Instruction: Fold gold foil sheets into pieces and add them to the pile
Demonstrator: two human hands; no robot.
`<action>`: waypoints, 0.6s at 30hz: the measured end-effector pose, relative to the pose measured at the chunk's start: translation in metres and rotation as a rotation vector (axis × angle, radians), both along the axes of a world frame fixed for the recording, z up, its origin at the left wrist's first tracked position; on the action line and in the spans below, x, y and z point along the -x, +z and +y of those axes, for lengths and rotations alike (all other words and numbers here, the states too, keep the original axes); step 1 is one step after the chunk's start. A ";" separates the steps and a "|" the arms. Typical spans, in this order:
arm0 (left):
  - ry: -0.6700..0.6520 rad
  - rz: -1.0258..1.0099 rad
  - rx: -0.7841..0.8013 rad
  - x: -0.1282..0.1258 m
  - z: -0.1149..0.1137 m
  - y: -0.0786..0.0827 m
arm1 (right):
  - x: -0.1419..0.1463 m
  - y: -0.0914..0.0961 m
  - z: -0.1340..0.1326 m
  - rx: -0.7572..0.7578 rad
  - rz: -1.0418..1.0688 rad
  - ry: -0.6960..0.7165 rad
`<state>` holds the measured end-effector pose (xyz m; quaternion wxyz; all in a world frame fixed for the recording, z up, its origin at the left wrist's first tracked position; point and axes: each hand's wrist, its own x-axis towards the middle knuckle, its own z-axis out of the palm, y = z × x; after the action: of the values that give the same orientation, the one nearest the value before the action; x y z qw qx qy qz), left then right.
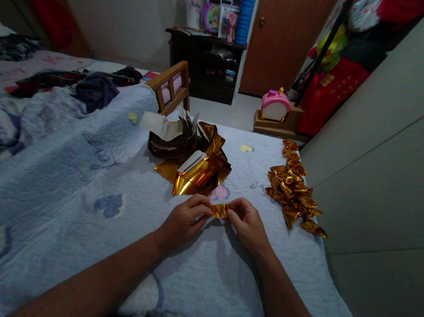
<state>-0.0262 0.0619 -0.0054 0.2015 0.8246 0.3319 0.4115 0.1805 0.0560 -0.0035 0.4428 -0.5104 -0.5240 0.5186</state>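
My left hand (pixel 184 218) and my right hand (pixel 248 223) meet over a pale blue quilt (pixel 66 193), both pinching a small folded piece of gold foil paper (pixel 220 210) between their fingertips. Just beyond the hands lies a loose stack of flat gold foil sheets (pixel 197 172). To the right, a row of several finished folded gold pieces (pixel 294 189) runs along the bed's edge.
A dark basket-like holder with paper (pixel 172 140) sits behind the foil sheets. A wooden chair back (pixel 170 88) stands past it. Dark clothes (pixel 97 89) lie on the bed at left. A grey wall (pixel 400 159) closes the right side.
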 end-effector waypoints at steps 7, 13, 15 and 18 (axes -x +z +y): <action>0.026 0.032 -0.078 -0.002 -0.003 -0.001 | -0.007 0.003 0.003 -0.116 -0.236 -0.145; 0.050 0.030 -0.066 0.000 0.000 -0.006 | -0.034 0.011 0.013 -0.073 0.051 -0.504; 0.044 0.029 -0.049 0.001 0.001 -0.007 | -0.047 0.014 0.017 -0.118 0.165 -0.652; 0.019 0.038 -0.011 0.001 0.000 -0.007 | -0.065 0.017 0.024 -0.173 0.346 -0.856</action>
<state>-0.0268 0.0623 -0.0122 0.1867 0.8302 0.3413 0.3993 0.2454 0.0796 0.0130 0.7387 -0.5478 -0.2261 0.3212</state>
